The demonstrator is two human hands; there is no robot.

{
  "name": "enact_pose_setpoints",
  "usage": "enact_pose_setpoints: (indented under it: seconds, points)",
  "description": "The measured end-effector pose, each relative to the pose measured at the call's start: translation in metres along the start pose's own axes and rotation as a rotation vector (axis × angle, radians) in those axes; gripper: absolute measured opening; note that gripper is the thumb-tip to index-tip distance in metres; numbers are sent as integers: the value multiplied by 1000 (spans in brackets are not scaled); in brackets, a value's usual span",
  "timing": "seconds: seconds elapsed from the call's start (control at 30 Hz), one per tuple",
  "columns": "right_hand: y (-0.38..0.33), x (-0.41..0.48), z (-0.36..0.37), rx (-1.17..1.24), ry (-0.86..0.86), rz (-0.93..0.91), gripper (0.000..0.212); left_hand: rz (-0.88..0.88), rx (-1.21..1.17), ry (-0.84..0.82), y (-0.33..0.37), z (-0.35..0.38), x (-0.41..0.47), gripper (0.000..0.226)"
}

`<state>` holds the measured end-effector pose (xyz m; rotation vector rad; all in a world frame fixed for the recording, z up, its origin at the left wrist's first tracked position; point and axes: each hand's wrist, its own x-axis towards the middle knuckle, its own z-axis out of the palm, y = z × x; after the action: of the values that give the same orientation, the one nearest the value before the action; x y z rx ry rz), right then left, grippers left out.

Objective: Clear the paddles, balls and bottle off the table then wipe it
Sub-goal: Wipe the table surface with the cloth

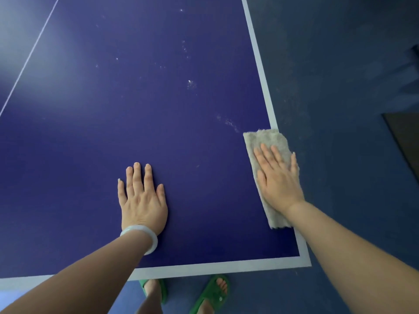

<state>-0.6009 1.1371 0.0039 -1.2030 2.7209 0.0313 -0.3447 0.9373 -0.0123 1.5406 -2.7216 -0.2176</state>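
**Table** [90,132]: blue playing surface filling the left and centre of the frame, with a thin white line [29,57] crossing its upper left.

**Lower centre-left:** the left hand [141,198] lies flat on the bare surface, fingers straight and slightly spread, holding nothing. There is a pale bangle [145,236] on its wrist.

**Centre and upper centre:** whitish specks [190,83] are scattered over the surface, trailing down towards the cloth.

**Right of centre:** a grey cloth [264,139], folded long, lies on the table's right border stripe, and its outer margin appears to pass beyond the edge. The right hand [278,175] presses it down, fingers straight and close together.

**Bottom centre:** green sandals [210,293] on the floor.

**Stage (judged):** clearing is done as far as this view shows, and wiping is at the lower right corner.

**Risks (judged):**
- An outward stroke could drag the overhanging cloth off the edge.
- Strokes kept near this corner would leave the upper specks unwiped.
- The braced left palm may smear the surface it rests on.

**Counts:** one table, one cloth, two hands, one bangle, two sandals. No paddles, balls or bottle are in view. The specks are too many and too faint to count.
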Motion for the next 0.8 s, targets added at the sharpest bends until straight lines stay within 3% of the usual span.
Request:
enact_pose_setpoints:
  seconds: [0.13,0.27,0.4,0.47,0.57,0.63,0.8]
  points:
    - [-41,7,4,18,5,47,59,2,-1,0,0,0,0,61]
    - [-86,-48,17,16,20,-236,58,-2,-6,-9,0,-1,0,61]
    - [-60,-60,19,-22,4,-431,60,5,-2,-2,1,-3,0,65]
    - [-39,-36,12,-47,-5,-318,60,10,6,-1,1,-3,1,66]
    - [-42,-9,4,-10,2,21,59,15,10,-4,2,-2,0,64]
    - [-76,-17,9,11,55,59,59,12,12,-6,1,-2,0,66]
    - [-158,-25,23,57,59,-315,60,20,29,-14,1,1,1,65]
